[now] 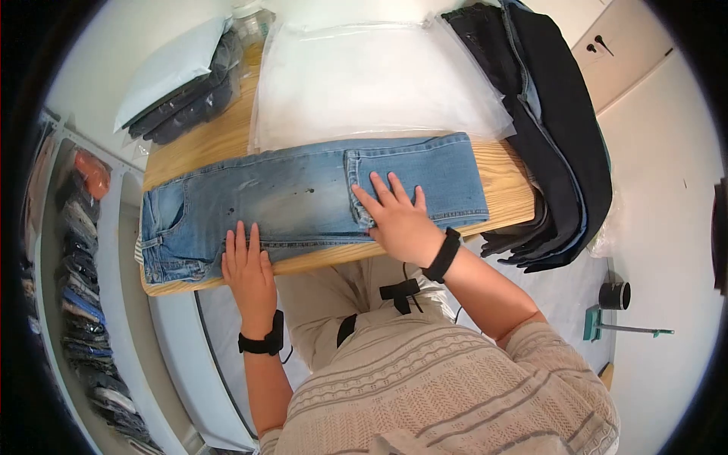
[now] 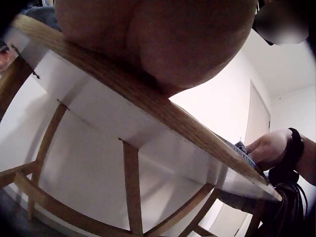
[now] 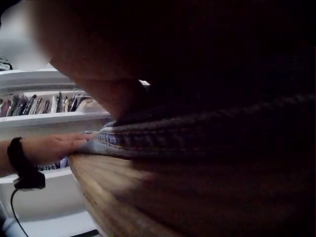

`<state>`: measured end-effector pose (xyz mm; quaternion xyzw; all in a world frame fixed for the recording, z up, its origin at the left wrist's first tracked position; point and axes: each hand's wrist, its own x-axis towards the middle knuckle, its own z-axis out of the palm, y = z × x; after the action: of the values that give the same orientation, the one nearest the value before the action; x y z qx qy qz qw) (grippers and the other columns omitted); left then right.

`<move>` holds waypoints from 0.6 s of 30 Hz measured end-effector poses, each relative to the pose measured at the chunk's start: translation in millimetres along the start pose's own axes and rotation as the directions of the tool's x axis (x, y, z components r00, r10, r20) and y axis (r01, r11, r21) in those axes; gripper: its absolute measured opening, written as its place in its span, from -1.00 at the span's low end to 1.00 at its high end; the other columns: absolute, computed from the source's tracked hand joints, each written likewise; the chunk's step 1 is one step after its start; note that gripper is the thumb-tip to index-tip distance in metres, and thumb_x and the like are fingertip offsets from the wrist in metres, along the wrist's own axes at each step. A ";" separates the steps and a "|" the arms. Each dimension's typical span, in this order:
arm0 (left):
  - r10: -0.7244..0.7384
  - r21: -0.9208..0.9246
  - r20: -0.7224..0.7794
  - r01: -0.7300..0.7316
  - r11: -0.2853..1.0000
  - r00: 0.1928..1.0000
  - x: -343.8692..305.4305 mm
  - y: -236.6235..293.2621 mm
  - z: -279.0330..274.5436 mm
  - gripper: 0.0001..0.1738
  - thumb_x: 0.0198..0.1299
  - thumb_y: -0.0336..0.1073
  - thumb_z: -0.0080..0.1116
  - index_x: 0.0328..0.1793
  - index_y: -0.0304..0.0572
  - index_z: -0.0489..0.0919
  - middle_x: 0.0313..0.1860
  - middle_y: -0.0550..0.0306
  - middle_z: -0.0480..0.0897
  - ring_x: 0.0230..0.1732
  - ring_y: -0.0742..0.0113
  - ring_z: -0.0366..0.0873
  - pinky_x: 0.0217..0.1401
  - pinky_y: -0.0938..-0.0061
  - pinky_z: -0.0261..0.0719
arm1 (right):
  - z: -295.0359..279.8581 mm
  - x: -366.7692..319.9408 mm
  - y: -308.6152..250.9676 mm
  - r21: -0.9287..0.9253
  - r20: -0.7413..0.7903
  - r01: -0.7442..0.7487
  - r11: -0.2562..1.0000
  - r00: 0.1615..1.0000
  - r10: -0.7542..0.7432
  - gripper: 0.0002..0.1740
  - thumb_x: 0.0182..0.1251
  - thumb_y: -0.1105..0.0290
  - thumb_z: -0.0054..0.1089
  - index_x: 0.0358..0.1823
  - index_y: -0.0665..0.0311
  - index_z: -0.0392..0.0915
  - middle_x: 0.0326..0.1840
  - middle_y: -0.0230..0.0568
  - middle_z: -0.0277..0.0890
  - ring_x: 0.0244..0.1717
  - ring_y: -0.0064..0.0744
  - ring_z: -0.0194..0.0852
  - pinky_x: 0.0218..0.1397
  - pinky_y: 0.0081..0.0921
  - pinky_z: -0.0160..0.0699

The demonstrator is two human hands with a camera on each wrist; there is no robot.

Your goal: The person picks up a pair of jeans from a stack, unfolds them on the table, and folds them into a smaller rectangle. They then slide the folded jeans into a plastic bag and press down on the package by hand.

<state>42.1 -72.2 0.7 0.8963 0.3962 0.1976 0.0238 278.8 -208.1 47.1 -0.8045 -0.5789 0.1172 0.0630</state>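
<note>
A pair of blue jeans (image 1: 280, 189), folded lengthwise, lies along the wooden table (image 1: 504, 178), waistband to the left. Its leg end is folded back over itself at the right, the hem near the right hand. My left hand (image 1: 249, 262) rests with straight fingers on the lower edge of the jeans, left of centre. Spread fingers of my right hand (image 1: 402, 224) lie on the folded-back leg beside the hem. In the left wrist view, the left palm (image 2: 158, 39) fills the top above the table edge. The right wrist view is mostly dark, with a jeans seam (image 3: 148, 138) showing.
Clear plastic bags (image 1: 371, 83) lie behind the jeans. Packaged garments (image 1: 182, 83) are stacked at the back left. Dark trousers (image 1: 553, 114) hang over the table's right end. Shelves (image 1: 114, 250) of clothes stand left; a dustpan (image 1: 593, 324) is on the floor at right.
</note>
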 end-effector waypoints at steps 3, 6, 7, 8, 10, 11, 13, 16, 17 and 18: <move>0.000 -0.013 -0.009 0.000 1.000 1.000 -1.3 0.9 -0.9 -0.52 0.40 -0.23 -0.25 0.42 -0.01 0.32 0.48 0.11 0.22 0.51 0.08 0.04 0.47 0.05 -0.05 | -0.6 0.7 4.7 0.044 0.016 0.006 0.999 1.000 -0.007 -0.28 0.36 0.28 0.04 0.50 0.00 -0.02 0.56 0.04 -0.17 0.56 0.14 -0.31 0.37 0.43 -0.21; 0.004 -0.008 -0.024 -0.004 1.000 1.000 -0.1 0.1 -0.7 -0.52 0.39 -0.25 -0.21 0.42 -0.01 0.33 0.48 0.11 0.23 0.51 0.09 0.05 0.47 0.05 -0.04 | -7.6 3.2 3.0 0.226 -0.032 -0.057 0.973 0.997 0.066 -0.33 0.40 0.28 -0.02 0.49 0.02 0.00 0.54 0.02 -0.10 0.56 0.10 -0.25 0.38 0.42 -0.19; 0.007 -0.004 -0.025 -0.007 1.000 1.000 -1.0 -0.4 0.4 -0.52 0.38 -0.25 -0.19 0.41 -0.01 0.34 0.48 0.12 0.23 0.50 0.09 0.06 0.47 0.05 -0.04 | -9.9 2.0 1.1 0.243 -0.078 -0.050 0.969 0.994 0.071 -0.37 0.42 0.27 -0.05 0.49 0.03 0.02 0.53 0.01 -0.05 0.55 0.07 -0.21 0.38 0.40 -0.18; -0.002 0.002 -0.026 0.002 1.000 1.000 -1.4 -0.2 0.5 -0.52 0.38 -0.25 -0.19 0.41 -0.01 0.34 0.48 0.12 0.23 0.50 0.09 0.06 0.47 0.05 -0.04 | -8.8 2.4 0.7 0.245 -0.075 -0.041 0.969 0.995 0.061 -0.37 0.42 0.27 -0.05 0.49 0.03 0.02 0.53 0.01 -0.05 0.55 0.07 -0.21 0.38 0.40 -0.18; 0.009 -0.010 -0.028 -0.009 1.000 1.000 -1.2 0.1 -0.3 -0.52 0.38 -0.25 -0.19 0.41 -0.01 0.34 0.48 0.11 0.23 0.50 0.09 0.07 0.47 0.05 -0.02 | -4.3 3.7 -0.3 0.173 -0.042 -0.052 0.984 0.997 0.060 -0.35 0.40 0.25 -0.02 0.48 0.03 0.03 0.54 0.01 -0.08 0.55 0.10 -0.22 0.37 0.43 -0.19; 0.003 -0.001 -0.029 -0.003 1.000 1.000 -1.3 -0.4 -0.3 -0.52 0.38 -0.25 -0.19 0.41 -0.01 0.34 0.48 0.11 0.23 0.50 0.09 0.07 0.47 0.05 -0.02 | -1.5 3.1 -1.7 0.178 -0.042 -0.042 0.983 0.998 0.050 -0.35 0.40 0.25 -0.02 0.48 0.03 0.03 0.54 0.01 -0.08 0.55 0.10 -0.22 0.37 0.43 -0.19; 0.023 -0.008 -0.038 -0.023 1.000 0.999 -1.2 -1.0 0.3 -0.52 0.38 -0.24 -0.17 0.42 0.00 0.34 0.48 0.10 0.23 0.50 0.07 0.08 0.46 0.06 -0.01 | 3.9 1.4 -3.8 0.034 -0.038 -0.048 0.998 0.998 0.050 -0.30 0.37 0.26 0.01 0.50 -0.05 -0.02 0.56 -0.01 -0.14 0.57 0.13 -0.31 0.39 0.38 -0.23; 0.014 -0.003 -0.030 -0.014 1.000 0.999 -1.0 1.1 -1.0 -0.52 0.37 -0.25 -0.17 0.42 0.00 0.34 0.47 0.09 0.23 0.49 0.06 0.08 0.45 0.06 0.01 | 6.7 2.3 3.4 0.088 -0.050 -0.005 0.996 0.999 0.009 -0.30 0.35 0.22 0.04 0.48 0.01 0.03 0.55 0.05 -0.15 0.56 0.18 -0.31 0.34 0.49 -0.25; 0.017 -0.020 -0.041 -0.017 1.000 0.999 -0.8 1.7 -1.4 -0.52 0.37 -0.25 -0.16 0.41 -0.01 0.34 0.47 0.08 0.25 0.48 0.05 0.10 0.45 0.05 0.02 | 5.4 2.2 3.6 0.104 -0.031 -0.013 0.994 0.999 0.016 -0.29 0.34 0.22 0.05 0.49 0.00 0.02 0.56 0.06 -0.17 0.56 0.18 -0.34 0.35 0.48 -0.27; 0.012 -0.011 -0.043 -0.013 1.000 0.999 -1.2 0.8 -1.5 -0.52 0.37 -0.25 -0.16 0.41 -0.01 0.34 0.47 0.08 0.25 0.48 0.05 0.10 0.45 0.05 0.02 | 4.4 2.3 2.7 0.109 -0.033 -0.004 0.994 0.999 0.007 -0.29 0.34 0.22 0.05 0.49 0.00 0.02 0.56 0.06 -0.17 0.56 0.18 -0.34 0.35 0.48 -0.27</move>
<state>41.3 -73.8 1.8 0.8942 0.3898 0.2193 0.0191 280.8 -206.9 42.0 -0.8032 -0.5683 0.1354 0.1162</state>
